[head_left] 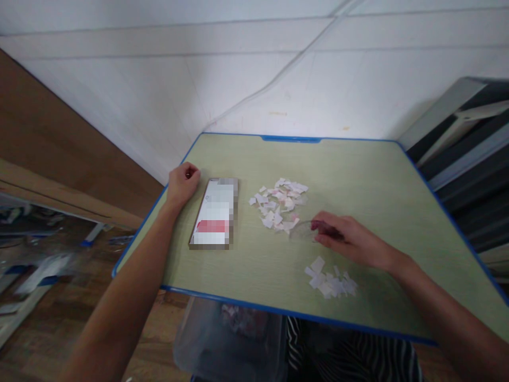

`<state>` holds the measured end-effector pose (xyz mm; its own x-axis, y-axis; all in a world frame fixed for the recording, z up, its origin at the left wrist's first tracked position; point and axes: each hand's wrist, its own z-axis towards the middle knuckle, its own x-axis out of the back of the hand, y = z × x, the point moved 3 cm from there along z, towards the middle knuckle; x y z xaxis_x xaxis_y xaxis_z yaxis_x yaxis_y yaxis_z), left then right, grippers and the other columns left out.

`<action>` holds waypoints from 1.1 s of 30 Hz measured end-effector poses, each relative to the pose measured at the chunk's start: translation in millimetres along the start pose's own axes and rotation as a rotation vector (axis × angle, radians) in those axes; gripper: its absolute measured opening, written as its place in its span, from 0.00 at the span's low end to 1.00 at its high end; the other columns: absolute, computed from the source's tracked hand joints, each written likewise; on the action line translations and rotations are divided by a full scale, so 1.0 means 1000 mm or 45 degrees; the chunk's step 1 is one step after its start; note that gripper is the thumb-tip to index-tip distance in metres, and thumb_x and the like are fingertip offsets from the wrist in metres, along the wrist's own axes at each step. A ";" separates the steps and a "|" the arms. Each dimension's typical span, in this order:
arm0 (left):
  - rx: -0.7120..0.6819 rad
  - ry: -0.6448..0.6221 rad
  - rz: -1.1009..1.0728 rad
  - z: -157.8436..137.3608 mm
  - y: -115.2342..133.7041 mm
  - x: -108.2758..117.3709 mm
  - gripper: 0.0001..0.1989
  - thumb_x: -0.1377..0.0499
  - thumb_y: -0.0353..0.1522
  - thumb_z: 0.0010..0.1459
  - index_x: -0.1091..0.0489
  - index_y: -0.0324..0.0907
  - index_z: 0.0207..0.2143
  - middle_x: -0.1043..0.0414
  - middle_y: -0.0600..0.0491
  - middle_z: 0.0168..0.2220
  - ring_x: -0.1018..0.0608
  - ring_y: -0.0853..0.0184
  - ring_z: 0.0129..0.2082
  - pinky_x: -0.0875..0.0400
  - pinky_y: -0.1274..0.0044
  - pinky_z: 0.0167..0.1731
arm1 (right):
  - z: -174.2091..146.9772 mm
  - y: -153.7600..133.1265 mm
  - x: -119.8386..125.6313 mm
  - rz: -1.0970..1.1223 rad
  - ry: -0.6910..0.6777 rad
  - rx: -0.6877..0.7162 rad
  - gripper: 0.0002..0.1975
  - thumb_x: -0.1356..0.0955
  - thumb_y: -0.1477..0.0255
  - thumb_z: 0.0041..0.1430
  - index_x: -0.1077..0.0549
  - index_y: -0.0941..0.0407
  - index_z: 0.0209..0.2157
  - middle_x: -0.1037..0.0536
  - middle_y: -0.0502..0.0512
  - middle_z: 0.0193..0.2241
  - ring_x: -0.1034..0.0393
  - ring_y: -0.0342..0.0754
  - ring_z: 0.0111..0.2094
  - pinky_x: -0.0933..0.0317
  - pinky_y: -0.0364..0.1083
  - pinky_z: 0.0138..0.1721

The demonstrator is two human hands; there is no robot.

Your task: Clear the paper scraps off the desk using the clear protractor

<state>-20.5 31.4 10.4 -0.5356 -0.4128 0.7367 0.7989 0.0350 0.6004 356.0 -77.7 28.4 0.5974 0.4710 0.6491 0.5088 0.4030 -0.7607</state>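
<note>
My right hand [344, 233] is closed around what looks like a pair of tweezers [304, 223], blurred by motion. Their thin tips point left, at the lower right edge of a loose pile of torn white paper scraps [280, 204], some tinted pink. Just below that hand lies a smaller group of white scraps [332, 281]. My left hand [183, 183] rests on the left edge of the table with its fingers curled into a loose fist, and I see nothing held in it. Beside it lies a phone [214, 212] with a lit, partly blurred screen.
The pale green tabletop [254, 270] has a blue rim and stands against a white wall [238, 79] with a cable. A clear plastic bin [230, 345] sits below the front edge. Dark folded panels [473, 138] lean at the right; a brown board [67, 116] is at the left.
</note>
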 end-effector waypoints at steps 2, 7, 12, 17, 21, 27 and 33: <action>-0.005 -0.006 -0.006 0.000 0.000 0.000 0.03 0.46 0.31 0.47 0.38 0.44 0.22 0.35 0.56 0.22 0.32 0.68 0.25 0.38 0.75 0.29 | 0.000 -0.001 -0.001 0.021 0.005 0.010 0.04 0.37 0.69 0.60 0.34 0.54 0.35 0.31 0.47 0.21 0.37 0.43 0.20 0.43 0.42 0.22; -0.015 -0.006 -0.021 0.000 -0.001 -0.001 0.03 0.46 0.30 0.47 0.38 0.44 0.22 0.36 0.56 0.22 0.33 0.68 0.25 0.38 0.75 0.29 | 0.001 -0.001 0.002 -0.060 0.150 0.018 0.03 0.38 0.70 0.61 0.34 0.55 0.36 0.30 0.47 0.20 0.36 0.43 0.21 0.43 0.42 0.22; -0.014 -0.005 -0.018 0.000 0.000 -0.001 0.03 0.46 0.30 0.47 0.38 0.44 0.22 0.36 0.56 0.22 0.33 0.68 0.25 0.38 0.76 0.29 | 0.001 -0.002 -0.002 -0.023 0.090 0.041 0.04 0.38 0.69 0.61 0.34 0.55 0.36 0.28 0.49 0.22 0.35 0.43 0.21 0.42 0.42 0.22; -0.020 -0.003 -0.001 0.000 0.001 -0.001 0.03 0.46 0.30 0.47 0.39 0.44 0.22 0.35 0.56 0.22 0.32 0.68 0.26 0.37 0.75 0.30 | 0.002 -0.002 -0.001 -0.082 0.098 0.038 0.03 0.38 0.72 0.61 0.34 0.55 0.35 0.29 0.48 0.20 0.36 0.43 0.20 0.42 0.42 0.22; -0.034 -0.005 -0.001 -0.001 0.001 -0.001 0.03 0.46 0.30 0.47 0.38 0.44 0.22 0.35 0.56 0.22 0.32 0.68 0.25 0.37 0.75 0.30 | 0.000 -0.003 0.002 -0.066 0.099 0.075 0.03 0.38 0.71 0.61 0.34 0.55 0.35 0.30 0.47 0.20 0.36 0.42 0.19 0.44 0.41 0.20; -0.032 -0.007 0.009 -0.001 0.001 0.000 0.02 0.47 0.31 0.47 0.38 0.44 0.23 0.34 0.56 0.22 0.32 0.68 0.25 0.36 0.75 0.30 | 0.000 -0.002 0.003 -0.111 0.120 0.054 0.01 0.38 0.72 0.60 0.35 0.54 0.33 0.30 0.47 0.20 0.36 0.42 0.19 0.44 0.41 0.21; -0.029 -0.014 -0.013 -0.001 0.001 -0.001 0.03 0.47 0.30 0.47 0.38 0.44 0.22 0.35 0.55 0.23 0.32 0.68 0.26 0.37 0.75 0.30 | 0.000 -0.002 0.008 -0.071 0.220 0.002 0.03 0.37 0.69 0.61 0.35 0.54 0.34 0.32 0.47 0.19 0.38 0.43 0.19 0.44 0.42 0.21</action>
<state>-19.0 30.5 10.1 -0.5464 -0.4027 0.7343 0.7995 0.0104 0.6006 359.9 -75.0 35.4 0.6658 0.3059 0.6805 0.5434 0.4261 -0.7233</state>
